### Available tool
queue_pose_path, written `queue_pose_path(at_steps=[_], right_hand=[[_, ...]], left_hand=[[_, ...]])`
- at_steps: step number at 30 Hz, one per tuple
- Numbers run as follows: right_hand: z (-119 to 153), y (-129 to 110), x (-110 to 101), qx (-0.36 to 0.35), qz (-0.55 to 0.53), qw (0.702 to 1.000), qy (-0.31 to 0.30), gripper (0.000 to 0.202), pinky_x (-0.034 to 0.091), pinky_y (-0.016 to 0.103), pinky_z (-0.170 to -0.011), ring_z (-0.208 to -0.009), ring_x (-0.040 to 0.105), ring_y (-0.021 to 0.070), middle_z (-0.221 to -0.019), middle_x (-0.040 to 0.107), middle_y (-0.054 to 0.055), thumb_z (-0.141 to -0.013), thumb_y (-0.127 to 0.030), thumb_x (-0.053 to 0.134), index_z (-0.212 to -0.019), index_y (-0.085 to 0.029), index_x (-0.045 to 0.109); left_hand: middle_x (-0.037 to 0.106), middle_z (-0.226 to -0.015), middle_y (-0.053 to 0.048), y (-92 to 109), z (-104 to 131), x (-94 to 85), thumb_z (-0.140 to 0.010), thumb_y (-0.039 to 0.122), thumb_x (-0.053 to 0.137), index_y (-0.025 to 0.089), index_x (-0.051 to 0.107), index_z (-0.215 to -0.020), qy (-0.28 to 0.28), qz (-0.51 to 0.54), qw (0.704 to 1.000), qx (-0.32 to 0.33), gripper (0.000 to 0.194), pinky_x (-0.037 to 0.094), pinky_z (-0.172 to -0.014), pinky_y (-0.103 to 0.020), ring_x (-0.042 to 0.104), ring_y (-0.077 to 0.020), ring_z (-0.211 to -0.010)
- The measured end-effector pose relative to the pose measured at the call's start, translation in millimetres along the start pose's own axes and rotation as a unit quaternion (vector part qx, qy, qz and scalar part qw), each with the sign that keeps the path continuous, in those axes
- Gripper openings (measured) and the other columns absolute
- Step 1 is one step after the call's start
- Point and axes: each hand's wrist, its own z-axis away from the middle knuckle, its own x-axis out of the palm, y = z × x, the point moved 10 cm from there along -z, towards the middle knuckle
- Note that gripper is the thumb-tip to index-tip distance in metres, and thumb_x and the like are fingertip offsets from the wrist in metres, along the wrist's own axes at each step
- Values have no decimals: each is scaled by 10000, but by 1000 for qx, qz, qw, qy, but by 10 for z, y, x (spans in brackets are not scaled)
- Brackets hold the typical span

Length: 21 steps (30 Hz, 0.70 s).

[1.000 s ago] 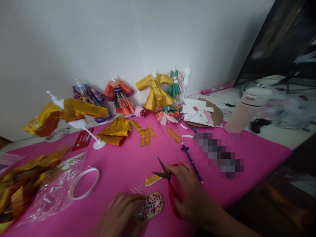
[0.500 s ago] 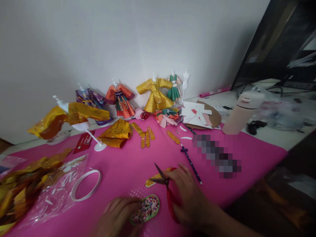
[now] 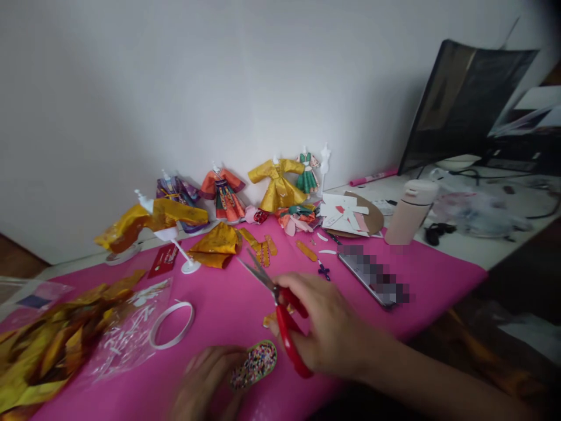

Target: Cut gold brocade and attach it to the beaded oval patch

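Observation:
My right hand (image 3: pixel 326 324) is closed round the red handles of a pair of scissors (image 3: pixel 287 327). Their metal blades point up and left, slightly parted, with nothing between them. Under this hand a small yellow fabric strip (image 3: pixel 268 320) lies mostly hidden on the pink cloth. My left hand (image 3: pixel 209 377), blurred, has its fingers curled at the left end of an oval piece (image 3: pixel 258 363) covered with multicoloured specks. That end is hidden by the fingers. The dark dotted pen (image 3: pixel 323 270) shows only its top beyond my right hand.
Small dress forms in costumes, one in a yellow robe (image 3: pixel 277 184), stand along the wall. A tilted form wears a golden top (image 3: pixel 153 213). On the left lie golden scraps (image 3: pixel 48 345), a plastic bag (image 3: pixel 127 336) and a white ring (image 3: pixel 172 324). A phone (image 3: pixel 370 278) and bottle (image 3: pixel 409 213) are on the right.
My right hand has lifted the scissors up and to the left, now covering most of the yellow strip and pen. The blades look closer together. My left hand stays at the oval piece. The view has shifted.

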Motion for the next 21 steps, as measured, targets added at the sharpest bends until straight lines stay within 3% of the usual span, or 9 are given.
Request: queue_pose_path(at_steps=[5,9,11,17,21], right_hand=[[40,60,264,79,-5,995,-63,289,341,259,-514,-569,561,144,-686,647,-45,-750,-276,738,-1007,-234,615],[212,224,287,147,10,987,-63,387,375,270,-561,-694,633,184,-822,712,9,-687,-63,653,-1031,-237,619],[287,288,271,174,10,983,-59,450,407,279,-579,-717,635,191,-875,714,29,-670,-28,633,-1072,-227,605],[402,444,239,197,-10,978,-61,407,477,315,-695,-824,624,197,-979,696,33,-713,-74,694,-1075,-231,596],[496,607,282,193,-36,978,-73,510,509,334,-764,-886,642,208,-1028,690,31,-685,-188,830,-1129,-233,584]], left_hand=[[735,-1066,-76,-7,61,116,-948,280,549,254,586,-1199,-15,47,998,-29,255,611,-833,-346,725,-233,-959],[725,-1068,-65,59,-12,292,-918,236,557,257,602,-1193,-33,111,992,-40,279,600,-849,-355,711,-228,-946],[718,-1073,-64,102,-93,366,-901,214,557,256,600,-1193,-42,138,989,-37,298,600,-844,-361,703,-231,-951],[694,-1100,-67,170,-328,574,-847,162,585,254,589,-1186,-65,194,978,-22,351,602,-833,-345,695,-227,-977],[697,-1087,-71,98,-350,703,-831,183,605,251,586,-1150,-12,215,976,-24,327,616,-818,-345,709,-233,-968]])
